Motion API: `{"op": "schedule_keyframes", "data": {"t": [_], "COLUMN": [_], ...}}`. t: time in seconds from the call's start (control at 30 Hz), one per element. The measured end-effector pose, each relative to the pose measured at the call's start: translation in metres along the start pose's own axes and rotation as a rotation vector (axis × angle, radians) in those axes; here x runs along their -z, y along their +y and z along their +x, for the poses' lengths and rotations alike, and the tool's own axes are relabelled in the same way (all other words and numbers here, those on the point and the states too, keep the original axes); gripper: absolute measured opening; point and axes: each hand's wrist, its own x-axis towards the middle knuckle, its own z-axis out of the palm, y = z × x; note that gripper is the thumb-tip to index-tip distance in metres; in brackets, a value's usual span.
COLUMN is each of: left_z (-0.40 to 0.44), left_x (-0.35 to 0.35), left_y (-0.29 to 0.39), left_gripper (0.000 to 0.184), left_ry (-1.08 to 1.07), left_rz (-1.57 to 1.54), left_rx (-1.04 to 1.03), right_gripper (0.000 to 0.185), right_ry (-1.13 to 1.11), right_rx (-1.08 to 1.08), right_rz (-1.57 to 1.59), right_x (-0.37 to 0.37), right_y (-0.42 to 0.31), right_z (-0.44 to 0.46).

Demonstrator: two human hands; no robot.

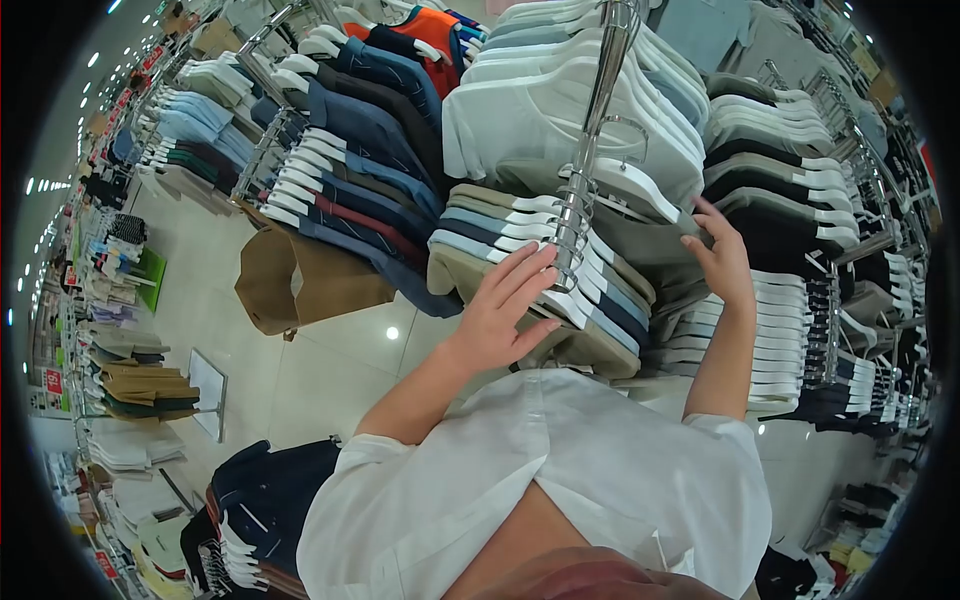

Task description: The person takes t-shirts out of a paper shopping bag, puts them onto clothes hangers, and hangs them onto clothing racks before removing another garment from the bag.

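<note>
Upper centre, a row of beige, blue and navy garments (pixel 452 265) hangs aligned; a dark olive-grey garment (pixel 650 240) hangs apart, right hand (pixel 728 262) half-open at its shoulder, grip unclear. Left hand (pixel 492 325) spreads loosely near the shiny metal rail's end (pixel 570 235).

Bright ceiling lights (pixel 93 60) run above a pale, glossy tiled floor (pixel 370 350) crowded with metal clothing racks (pixel 258 155).

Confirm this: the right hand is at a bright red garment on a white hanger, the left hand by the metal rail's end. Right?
The colour is wrong: the head view shows that the garment at the right hand is dark grey, not red. The rest stands.
</note>
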Motion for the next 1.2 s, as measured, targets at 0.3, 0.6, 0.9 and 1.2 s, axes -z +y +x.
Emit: {"op": "schedule_keyframes", "data": {"t": [0.3, 0.6, 0.9, 1.2], "left_z": [-0.001, -0.003, -0.005, -0.005], "left_x": [-0.003, -0.003, -0.002, -0.001], "left_y": [0.000, 0.001, 0.004, 0.008], "left_gripper": [0.075, 0.078, 0.078, 0.082], "left_ry": [0.011, -0.001, -0.021, -0.055], "left_rz": [-0.036, -0.059, -0.084, -0.101], "left_rx": [-0.004, -0.006, 0.021, 0.042], "right_gripper": [0.032, 0.033, 0.035, 0.043], "right_ry": [-0.096, -0.082, -0.201, -0.158], "right_rx": [-0.169, -0.176, -0.162, -0.216], "right_rz": [0.128, 0.208, 0.183, 0.098], "right_x": [-0.008, -0.019, -0.096, -0.125], "right_y": [0.002, 0.005, 0.036, 0.052], "right_z": [-0.007, -0.010, -0.003, 0.009]}}
